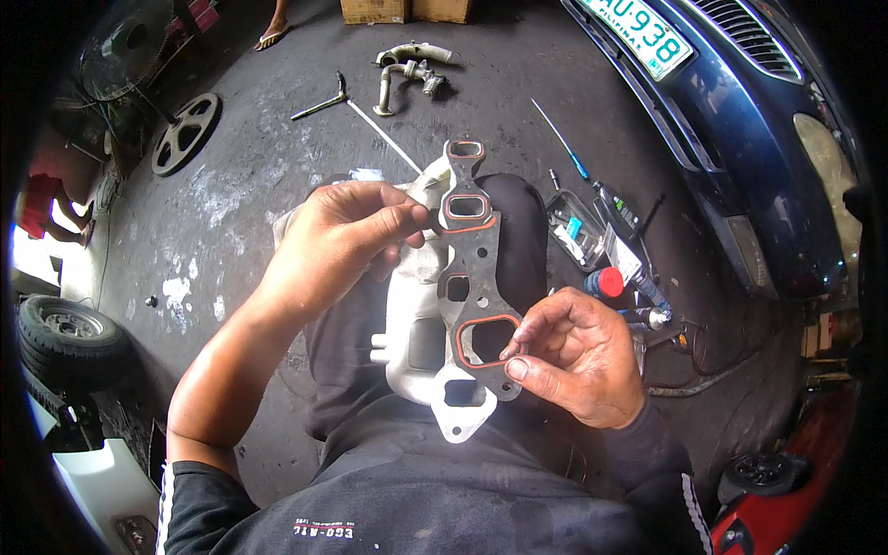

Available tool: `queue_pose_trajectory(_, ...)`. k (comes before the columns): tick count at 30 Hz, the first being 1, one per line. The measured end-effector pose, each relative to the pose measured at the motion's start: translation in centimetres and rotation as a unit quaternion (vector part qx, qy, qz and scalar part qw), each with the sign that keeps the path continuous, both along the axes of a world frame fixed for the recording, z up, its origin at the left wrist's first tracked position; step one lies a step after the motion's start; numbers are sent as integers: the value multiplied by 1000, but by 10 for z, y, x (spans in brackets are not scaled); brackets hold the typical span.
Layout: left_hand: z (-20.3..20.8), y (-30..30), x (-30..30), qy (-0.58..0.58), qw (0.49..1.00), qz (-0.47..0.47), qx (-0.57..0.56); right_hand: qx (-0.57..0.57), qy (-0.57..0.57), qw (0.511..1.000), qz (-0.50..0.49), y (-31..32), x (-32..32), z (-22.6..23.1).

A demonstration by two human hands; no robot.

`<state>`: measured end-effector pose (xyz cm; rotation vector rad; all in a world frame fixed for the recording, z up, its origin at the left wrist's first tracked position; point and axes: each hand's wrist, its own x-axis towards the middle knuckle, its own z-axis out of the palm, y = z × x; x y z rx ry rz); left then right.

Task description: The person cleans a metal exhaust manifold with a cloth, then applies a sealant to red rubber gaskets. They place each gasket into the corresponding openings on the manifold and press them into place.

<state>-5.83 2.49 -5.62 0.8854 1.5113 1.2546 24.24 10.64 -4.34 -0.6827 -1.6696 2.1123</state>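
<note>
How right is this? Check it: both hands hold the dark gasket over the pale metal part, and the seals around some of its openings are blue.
Wrong colour: the head view shows orange-red seals, not blue, on the dark gasket. The left hand and right hand do hold it over the pale metal part.

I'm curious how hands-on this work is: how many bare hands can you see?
2. The left hand is at the upper left edge of the gasket; the right hand is at its lower right edge. More may be hidden.
</note>
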Motion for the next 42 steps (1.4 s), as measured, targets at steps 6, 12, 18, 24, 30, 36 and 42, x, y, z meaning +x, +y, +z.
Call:
queue_pose_trajectory(6, 3, 0, 4, -25, 999, 5, 26, 14, -21, 1000, 11, 0, -1, 5)
queue_pose_trajectory(12, 10, -6, 9, -250, 968, 20, 3, 58, -71, 995, 44, 3, -2, 8)
queue_pose_trajectory(18, 14, -14, 12, -314, 949, 3, -11, 67, -56, 994, 61, 3, -3, 12)
queue_pose_trajectory(24, -3, -22, 21, -69, 996, -4, -48, -39, -75, 991, 102, 1, 8, 13)
queue_pose_trajectory(30, -23, -34, 25, -67, 989, -47, -126, -42, -113, 979, 162, -6, 13, 4)
queue_pose_trajectory(36, -10, -36, 35, -102, 986, -27, -131, 97, -103, 975, 170, -4, 12, 14)
queue_pose_trajectory(42, 2, -30, 41, -18, 991, -41, -125, 192, -85, 960, 185, -8, 2, 17)
